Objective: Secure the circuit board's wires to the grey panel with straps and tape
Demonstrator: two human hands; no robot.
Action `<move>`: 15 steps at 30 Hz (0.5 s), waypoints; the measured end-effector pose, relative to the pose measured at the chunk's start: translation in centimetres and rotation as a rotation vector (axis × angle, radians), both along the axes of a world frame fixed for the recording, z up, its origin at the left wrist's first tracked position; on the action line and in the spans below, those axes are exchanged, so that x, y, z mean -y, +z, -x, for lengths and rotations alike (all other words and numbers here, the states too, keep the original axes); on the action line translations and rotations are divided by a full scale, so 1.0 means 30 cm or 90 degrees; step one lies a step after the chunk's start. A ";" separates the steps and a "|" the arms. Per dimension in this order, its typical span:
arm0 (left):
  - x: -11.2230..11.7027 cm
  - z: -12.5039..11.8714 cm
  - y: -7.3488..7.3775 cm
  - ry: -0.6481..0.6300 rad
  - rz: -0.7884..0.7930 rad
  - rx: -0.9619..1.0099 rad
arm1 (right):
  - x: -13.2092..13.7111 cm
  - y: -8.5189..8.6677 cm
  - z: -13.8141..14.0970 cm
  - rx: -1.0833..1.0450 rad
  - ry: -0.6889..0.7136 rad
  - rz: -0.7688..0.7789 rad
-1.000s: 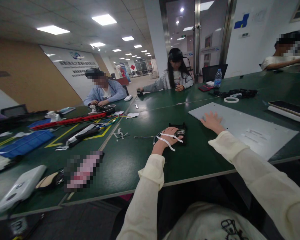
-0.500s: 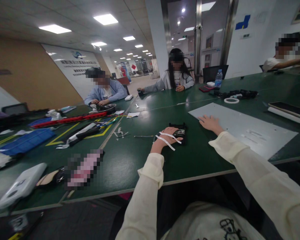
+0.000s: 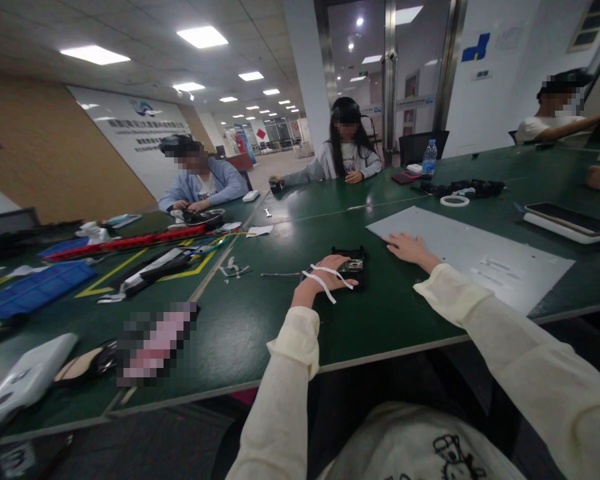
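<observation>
My left hand [image 3: 325, 277] lies over the left side of a black-framed circuit board [image 3: 354, 265] on the green table, thumb and fingers to either side of it, holding it down. Two narrow white strips [image 3: 325, 288] lie across the back of this hand. A thin cable [image 3: 280, 274] runs out to the left of the hand. Flat on the left edge of a large grey sheet [image 3: 485, 240] rests my right hand [image 3: 413, 251], its fingers spread with nothing in them. Part of the circuit board is hidden under my left hand.
White scraps [image 3: 234, 269] lie left of my left hand, with a small wrench [image 3: 268, 213] farther back. A tape roll [image 3: 455, 201], a bottle [image 3: 429, 159] and a phone on a white box [image 3: 573, 223] are to the right. Blue bins [image 3: 40, 287] stand left; several people sit around.
The whole view has shifted a little, so things appear farther left. Both hands keep practically the same places on the circuit board and the grey sheet.
</observation>
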State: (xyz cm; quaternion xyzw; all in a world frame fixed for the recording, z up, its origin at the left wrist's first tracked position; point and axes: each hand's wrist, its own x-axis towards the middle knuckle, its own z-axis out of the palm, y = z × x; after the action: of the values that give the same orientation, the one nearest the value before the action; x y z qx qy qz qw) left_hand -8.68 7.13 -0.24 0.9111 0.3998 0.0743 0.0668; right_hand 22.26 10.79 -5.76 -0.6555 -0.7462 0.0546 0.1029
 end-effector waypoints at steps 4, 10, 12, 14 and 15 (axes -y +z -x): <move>0.004 0.008 0.008 0.015 0.021 -0.003 | 0.016 0.004 0.033 -0.008 0.034 -0.006; -0.004 0.032 -0.001 -0.017 0.037 -0.022 | 0.050 0.022 0.099 -0.007 0.095 -0.017; -0.002 0.037 -0.003 -0.020 0.034 -0.030 | 0.063 0.032 0.122 0.000 0.115 -0.017; 0.007 0.042 -0.003 -0.023 0.030 -0.040 | 0.073 0.042 0.143 0.004 0.133 -0.014; 0.013 0.045 -0.002 -0.026 0.028 -0.046 | 0.077 0.046 0.153 0.003 0.142 -0.012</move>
State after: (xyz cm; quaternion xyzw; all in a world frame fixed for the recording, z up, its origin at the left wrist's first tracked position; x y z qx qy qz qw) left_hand -10.04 6.73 -0.31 0.9195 0.3848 0.0311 0.0735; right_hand 17.66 8.47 -4.38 -0.5674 -0.8153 0.0569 0.1006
